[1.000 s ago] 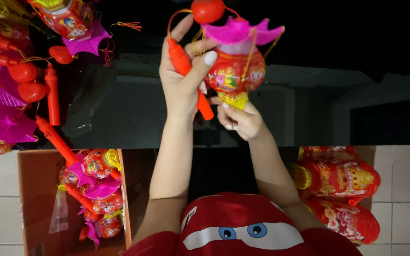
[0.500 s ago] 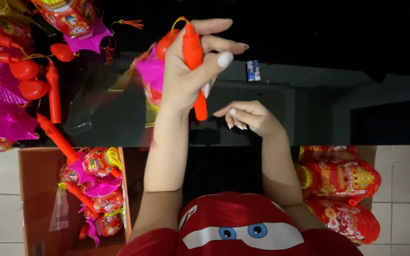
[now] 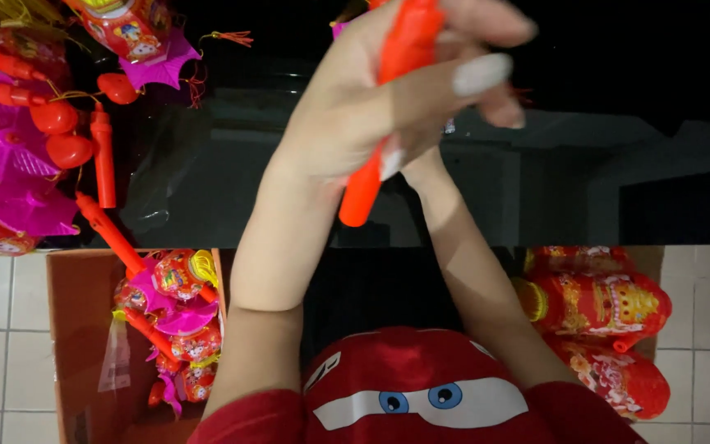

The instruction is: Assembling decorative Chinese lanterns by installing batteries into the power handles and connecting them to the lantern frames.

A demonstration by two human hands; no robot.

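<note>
My left hand [image 3: 371, 115] is raised close to the camera and is shut on an orange plastic stick [image 3: 361, 197], whose lower end pokes out below the palm. A sliver of the pink lantern top [image 3: 338, 29] shows behind the fingers; the rest of the lantern is hidden. My right forearm [image 3: 470, 271] runs up behind the left hand, and the right hand itself is covered by it, so its grip cannot be seen.
A dark glass table [image 3: 207, 173] lies ahead, with a pile of pink and red lanterns [image 3: 26, 164] on its left. A cardboard box [image 3: 67, 329] of lanterns stands lower left on white tiles. Red lanterns [image 3: 601, 304] lie at right.
My left hand has risen toward the camera with the orange stick. The lantern has swung out of sight behind it. My right hand has moved up behind the left hand.
</note>
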